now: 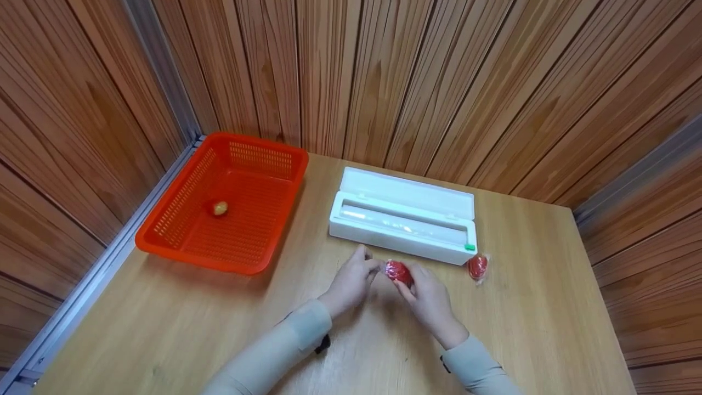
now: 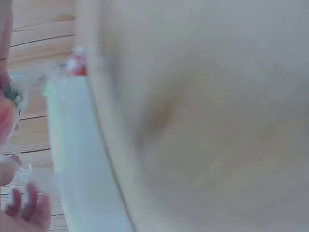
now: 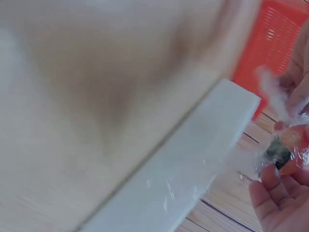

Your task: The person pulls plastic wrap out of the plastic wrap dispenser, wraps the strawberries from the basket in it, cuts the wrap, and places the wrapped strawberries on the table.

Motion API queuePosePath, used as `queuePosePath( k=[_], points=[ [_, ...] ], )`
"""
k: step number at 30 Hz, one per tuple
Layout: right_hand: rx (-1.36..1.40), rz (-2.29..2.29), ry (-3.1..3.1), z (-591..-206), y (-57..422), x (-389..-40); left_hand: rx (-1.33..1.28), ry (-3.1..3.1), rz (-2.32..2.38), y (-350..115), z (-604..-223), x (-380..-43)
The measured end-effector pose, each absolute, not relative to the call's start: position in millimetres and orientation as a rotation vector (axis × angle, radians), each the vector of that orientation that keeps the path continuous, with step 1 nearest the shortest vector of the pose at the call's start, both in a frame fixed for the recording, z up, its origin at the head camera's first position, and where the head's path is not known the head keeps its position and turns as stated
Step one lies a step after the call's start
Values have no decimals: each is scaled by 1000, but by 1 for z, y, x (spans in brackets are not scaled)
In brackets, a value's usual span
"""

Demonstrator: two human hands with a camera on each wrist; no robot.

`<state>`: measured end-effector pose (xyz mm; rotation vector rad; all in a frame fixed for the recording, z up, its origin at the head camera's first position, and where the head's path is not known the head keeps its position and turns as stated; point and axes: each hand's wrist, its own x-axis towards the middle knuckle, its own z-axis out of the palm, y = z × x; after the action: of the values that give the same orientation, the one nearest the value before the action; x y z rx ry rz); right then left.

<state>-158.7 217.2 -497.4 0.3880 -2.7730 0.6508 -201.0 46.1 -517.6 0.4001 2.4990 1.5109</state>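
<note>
My right hand (image 1: 430, 302) holds a red fruit (image 1: 398, 272) with a dark green leafy top (image 3: 277, 152). Clear film (image 3: 270, 92) is wrapped around it, with loose ends sticking out. On the fruit's left, my left hand (image 1: 349, 281) pinches a gathered end of the film. Just beyond both hands stands a white cling film dispenser (image 1: 395, 245), its lid up and a film roll (image 1: 403, 222) visible inside. A second red fruit (image 1: 478, 266), wrapped in film, lies by the dispenser's right end. The wrist views show the hands only at their edges.
An orange-red basket (image 1: 258, 263) stands on the table at the left, with a small yellowish round item (image 1: 220, 208) inside. A green slider (image 1: 470, 247) sits at the dispenser's right front corner. Wood-patterned panels (image 1: 384, 82) border the table at the back and sides.
</note>
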Motion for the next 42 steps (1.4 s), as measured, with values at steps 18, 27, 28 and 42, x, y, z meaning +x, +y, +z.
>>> queuePosePath(
  k=[18, 27, 28, 42],
  points=[
    [525, 618, -2469, -487, 208, -150, 271, 1790, 2182, 53, -493, -178],
    [199, 1360, -2460, -494, 208, -144, 51, 1704, 2365, 48, -499, -181],
    [179, 1452, -2472, -494, 208, -144, 67, 1681, 2366, 47, -500, -180],
    [94, 2518, -2014, -476, 196, -140, 164, 1717, 2324, 53, -501, -175]
  ],
)
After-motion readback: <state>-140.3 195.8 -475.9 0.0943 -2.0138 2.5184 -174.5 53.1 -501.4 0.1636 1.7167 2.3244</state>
